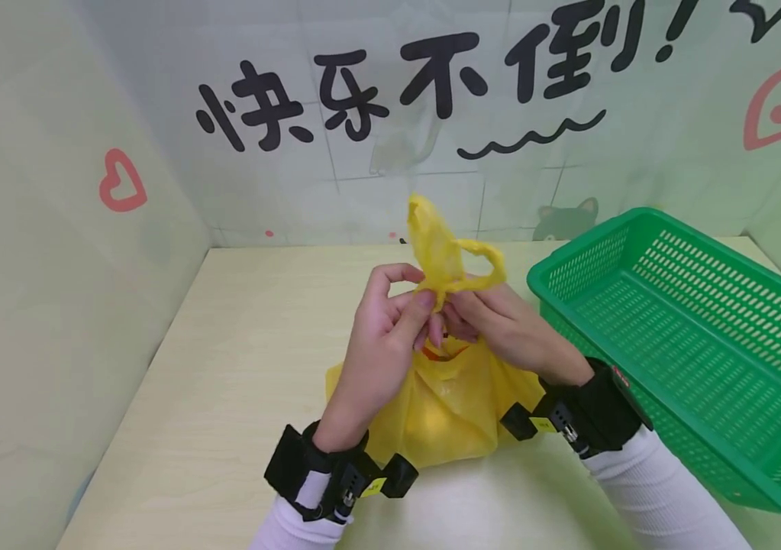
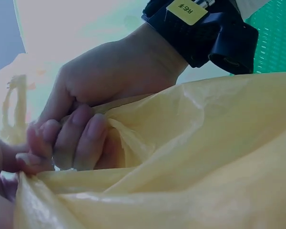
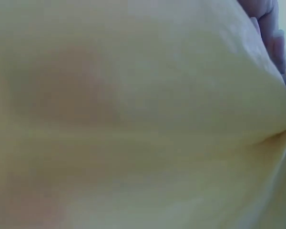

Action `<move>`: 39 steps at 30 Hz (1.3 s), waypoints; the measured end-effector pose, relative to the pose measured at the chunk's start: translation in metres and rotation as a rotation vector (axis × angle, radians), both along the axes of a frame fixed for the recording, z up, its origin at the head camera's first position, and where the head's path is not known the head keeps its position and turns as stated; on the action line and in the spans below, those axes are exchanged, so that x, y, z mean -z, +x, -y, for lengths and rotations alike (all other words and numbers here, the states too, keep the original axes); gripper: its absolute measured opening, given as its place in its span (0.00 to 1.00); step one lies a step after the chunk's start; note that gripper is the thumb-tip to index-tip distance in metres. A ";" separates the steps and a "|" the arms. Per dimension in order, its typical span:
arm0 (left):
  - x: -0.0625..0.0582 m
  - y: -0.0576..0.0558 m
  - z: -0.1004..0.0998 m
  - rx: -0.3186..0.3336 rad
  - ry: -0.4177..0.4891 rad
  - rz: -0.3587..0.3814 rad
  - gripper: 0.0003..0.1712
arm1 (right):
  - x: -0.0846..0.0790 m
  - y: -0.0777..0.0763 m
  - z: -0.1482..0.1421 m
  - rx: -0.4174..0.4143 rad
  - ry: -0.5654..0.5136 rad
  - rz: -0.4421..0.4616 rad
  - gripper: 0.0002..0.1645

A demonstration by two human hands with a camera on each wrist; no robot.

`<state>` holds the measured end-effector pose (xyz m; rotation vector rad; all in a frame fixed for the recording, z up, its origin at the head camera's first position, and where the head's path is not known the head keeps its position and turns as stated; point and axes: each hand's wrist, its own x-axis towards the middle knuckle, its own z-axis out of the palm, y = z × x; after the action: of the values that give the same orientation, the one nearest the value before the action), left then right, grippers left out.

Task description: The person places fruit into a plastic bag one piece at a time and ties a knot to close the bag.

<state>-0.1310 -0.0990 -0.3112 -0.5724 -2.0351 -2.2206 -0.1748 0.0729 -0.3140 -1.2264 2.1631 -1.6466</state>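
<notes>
A filled yellow plastic bag (image 1: 441, 416) sits on the table in front of me. Its handles stick up above my fingers, one as a tall flap and one as a loop to the right, gathered together where they meet. My left hand (image 1: 386, 336) pinches the gathered handles between thumb and fingers. From the other side, my right hand (image 1: 500, 321) grips the bag's plastic close against the left fingertips. Something reddish shows in the gap below the hands. In the right wrist view, the stretched bag (image 3: 157, 157) fills most of the picture, with blurred reddish shapes behind the plastic.
A green plastic basket (image 1: 589, 328) with slotted walls stands at the right, close to my right forearm. The pale wooden table (image 1: 246, 344) reaches back to a wall sheet (image 1: 335, 198) printed with large black characters. Another sheet hangs along the left side.
</notes>
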 end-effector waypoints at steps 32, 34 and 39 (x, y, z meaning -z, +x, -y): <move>-0.004 0.002 0.003 -0.056 0.007 0.059 0.03 | 0.000 -0.002 -0.006 -0.048 0.082 -0.209 0.25; -0.003 0.002 0.004 -0.056 0.001 0.056 0.03 | 0.000 -0.002 -0.005 -0.070 0.089 -0.258 0.23; -0.002 0.001 0.006 -0.045 -0.003 0.027 0.03 | 0.000 0.000 -0.004 -0.084 0.096 -0.245 0.21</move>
<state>-0.1300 -0.1046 -0.3093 -0.4938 -2.0440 -2.2118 -0.1748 0.0771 -0.3135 -1.5369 2.2617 -1.4064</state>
